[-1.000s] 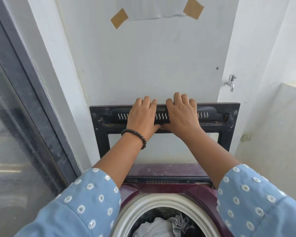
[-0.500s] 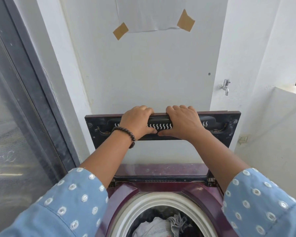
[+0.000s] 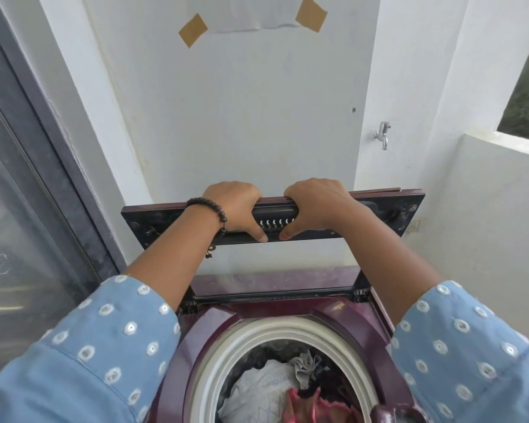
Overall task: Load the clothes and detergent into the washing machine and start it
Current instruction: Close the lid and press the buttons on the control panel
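A glass door point(image 3: 22, 227) in a dark frame is standing along the left edge, next to a white wall point(image 3: 257, 117) where a sheet of paper point(image 3: 242, 10) is hanging by two pieces of brown tape.

The left hand point(image 3: 235, 209), with a beaded bracelet point(image 3: 209, 209) at the wrist, is gripping the raised lid point(image 3: 388, 209) of the washing machine point(image 3: 190, 346); its fingers are curling together over the lid's top edge and the thumb is pressing against the underside. Just beside it, the right hand point(image 3: 316, 206) is holding the same edge in the same way, fingers wrapped over the top and thumb tucked beneath. The two thumbs are sitting close together without touching. Both arms are coming out of blue dotted sleeves point(image 3: 104, 355).

The lid is standing half folded, tilted above the open tub. Below the hands, clothes point(image 3: 263, 389) are lying inside the drum: a pale piece, a grey piece and something pink near the bottom edge.

Farther right, a metal tap point(image 3: 383, 135) is sticking out of the wall, well apart from the lid.
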A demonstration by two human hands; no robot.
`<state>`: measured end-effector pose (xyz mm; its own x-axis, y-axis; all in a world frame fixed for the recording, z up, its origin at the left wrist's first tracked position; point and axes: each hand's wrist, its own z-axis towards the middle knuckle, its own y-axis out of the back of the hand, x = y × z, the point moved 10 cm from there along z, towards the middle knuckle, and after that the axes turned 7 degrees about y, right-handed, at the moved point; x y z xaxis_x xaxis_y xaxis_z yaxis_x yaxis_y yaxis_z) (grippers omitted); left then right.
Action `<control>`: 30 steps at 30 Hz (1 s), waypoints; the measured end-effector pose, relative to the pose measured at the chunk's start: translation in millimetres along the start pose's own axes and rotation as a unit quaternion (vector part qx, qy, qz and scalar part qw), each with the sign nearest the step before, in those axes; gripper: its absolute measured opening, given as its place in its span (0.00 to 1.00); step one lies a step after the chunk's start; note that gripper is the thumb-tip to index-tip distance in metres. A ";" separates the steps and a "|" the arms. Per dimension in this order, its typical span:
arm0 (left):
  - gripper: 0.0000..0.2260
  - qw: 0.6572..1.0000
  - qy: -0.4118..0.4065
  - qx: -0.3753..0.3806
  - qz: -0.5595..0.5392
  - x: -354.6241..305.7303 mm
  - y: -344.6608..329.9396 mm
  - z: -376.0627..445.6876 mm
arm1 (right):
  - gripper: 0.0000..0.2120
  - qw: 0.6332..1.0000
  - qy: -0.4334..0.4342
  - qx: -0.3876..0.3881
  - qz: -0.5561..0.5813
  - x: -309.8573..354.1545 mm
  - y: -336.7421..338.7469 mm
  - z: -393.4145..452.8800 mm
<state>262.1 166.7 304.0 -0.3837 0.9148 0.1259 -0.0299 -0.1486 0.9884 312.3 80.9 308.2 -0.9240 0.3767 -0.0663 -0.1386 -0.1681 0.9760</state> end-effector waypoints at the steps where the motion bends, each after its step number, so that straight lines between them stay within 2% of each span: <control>1: 0.24 1.000 -0.003 0.002 -0.001 -1.4 -1.0 -3.0 | 0.22 1.000 -0.001 0.007 0.003 1.2 -0.3 -1.7; 11: 0.24 1.000 -0.001 0.026 -0.009 -9.4 -13.3 -36.5 | 0.16 0.991 0.034 0.117 0.052 19.7 -8.8 -27.2; 16: 0.22 0.999 0.008 0.026 -0.019 -13.9 -16.7 -53.0 | 0.15 0.989 0.054 0.118 0.070 27.6 -12.1 -40.4; 30: 0.18 0.999 0.032 0.018 0.007 -30.6 -34.1 -101.7 | 0.13 0.993 0.087 0.073 0.024 51.8 -23.3 -81.3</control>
<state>181.0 105.6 257.9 -0.4422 0.8868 0.1343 0.0078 -0.1459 0.9893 238.7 30.2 265.1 -0.9775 0.2066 -0.0412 -0.0513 -0.0440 0.9977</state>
